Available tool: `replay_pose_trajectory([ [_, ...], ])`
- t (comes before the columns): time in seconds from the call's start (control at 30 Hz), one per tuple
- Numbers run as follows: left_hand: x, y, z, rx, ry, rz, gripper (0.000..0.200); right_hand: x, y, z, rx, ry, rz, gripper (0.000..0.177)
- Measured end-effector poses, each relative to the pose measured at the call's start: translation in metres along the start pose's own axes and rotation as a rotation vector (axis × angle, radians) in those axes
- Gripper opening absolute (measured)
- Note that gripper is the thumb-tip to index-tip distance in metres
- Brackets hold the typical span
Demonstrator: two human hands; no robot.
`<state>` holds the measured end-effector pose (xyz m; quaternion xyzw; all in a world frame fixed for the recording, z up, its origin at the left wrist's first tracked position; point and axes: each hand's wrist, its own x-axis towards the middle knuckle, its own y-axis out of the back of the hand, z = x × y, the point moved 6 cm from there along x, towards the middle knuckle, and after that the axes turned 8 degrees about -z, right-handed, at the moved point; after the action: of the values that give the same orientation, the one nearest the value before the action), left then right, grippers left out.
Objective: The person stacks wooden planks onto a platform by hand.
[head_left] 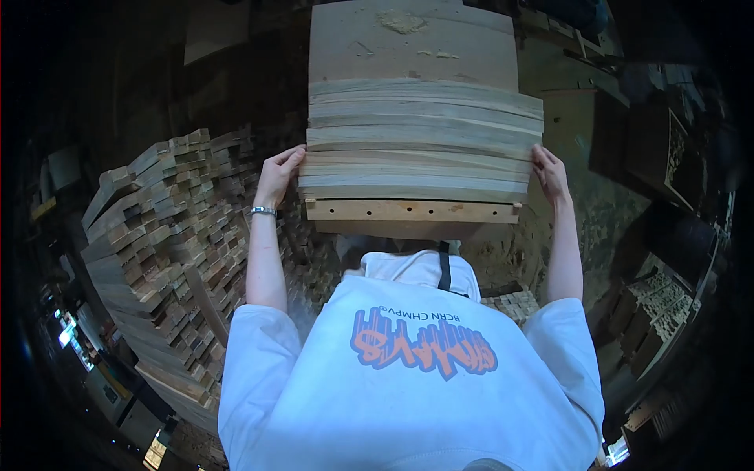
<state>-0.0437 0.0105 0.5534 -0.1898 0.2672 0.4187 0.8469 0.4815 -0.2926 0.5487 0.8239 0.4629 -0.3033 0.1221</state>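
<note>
Several light wooden slats (416, 140) lie side by side across a board-topped bench (412, 47), their ends uneven. My left hand (279, 174), with a metal watch band at the wrist, pinches the left end of a slat in the nearer part of the row. At the right end of the row, my right hand (551, 171) has its fingers bent against a slat end, the thumb side toward the wood. Along the near edge of the bench, in front of the slats, runs a wooden strip with holes (412, 211).
A tall stack of cut wood pieces (169, 243) rises on my left. Sawdust (400, 21) lies on the bench's far part. More wood pieces (658, 302) are piled at the right, and a wooden box (664, 149) stands beyond them. The surroundings are dark.
</note>
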Motion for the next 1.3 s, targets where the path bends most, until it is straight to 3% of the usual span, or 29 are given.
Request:
replay_pose_trajectory([
  [0.07, -0.008, -0.001, 0.002, 0.026, -0.004, 0.094, 0.037, 0.002, -0.004, -0.003, -0.035, -0.016, 0.025, 0.055],
  [0.13, -0.008, -0.001, 0.002, 0.041, 0.014, 0.115, 0.038, 0.0, -0.014, -0.013, -0.321, -0.094, -0.02, 0.057],
  [0.17, -0.008, 0.001, 0.002, 0.034, 0.002, 0.12, 0.038, 0.007, -0.011, -0.006, -0.319, -0.02, -0.059, 0.057],
  [0.43, 0.008, -0.002, 0.002, -0.159, -0.022, 0.042, 0.036, -0.009, -0.032, -0.009, -0.075, -0.035, -0.185, 0.057],
  [0.53, 0.01, -0.005, 0.011, -0.153, -0.111, 0.151, 0.042, -0.009, -0.038, -0.02, -0.07, -0.058, -0.184, 0.048],
  [0.63, 0.02, -0.008, 0.012, -0.237, -0.043, -0.005, 0.042, 0.005, -0.022, -0.023, -0.211, -0.205, -0.114, 0.046],
  [0.7, 0.024, -0.008, 0.02, -0.218, -0.059, -0.013, 0.038, 0.03, -0.01, -0.032, 0.134, -0.008, -0.11, 0.043],
  [0.93, 0.029, 0.005, 0.025, -0.041, 0.022, 0.081, 0.035, 0.03, -0.037, -0.047, -0.213, -0.046, -0.1, 0.046],
  [1.1, 0.043, 0.008, 0.032, -0.169, 0.018, -0.056, 0.038, 0.025, -0.042, -0.055, -0.228, -0.081, -0.084, 0.046],
  [1.2, 0.055, 0.001, 0.053, -0.203, -0.064, -0.04, 0.04, 0.043, -0.02, -0.037, -0.195, -0.161, -0.092, 0.052],
  [1.23, 0.054, 0.001, 0.052, -0.001, -0.009, 0.023, 0.042, 0.047, -0.018, -0.035, -0.174, -0.146, -0.128, 0.051],
  [1.3, 0.051, -0.001, 0.053, -0.033, -0.008, 0.014, 0.043, 0.047, -0.017, -0.031, -0.146, -0.135, -0.164, 0.05],
])
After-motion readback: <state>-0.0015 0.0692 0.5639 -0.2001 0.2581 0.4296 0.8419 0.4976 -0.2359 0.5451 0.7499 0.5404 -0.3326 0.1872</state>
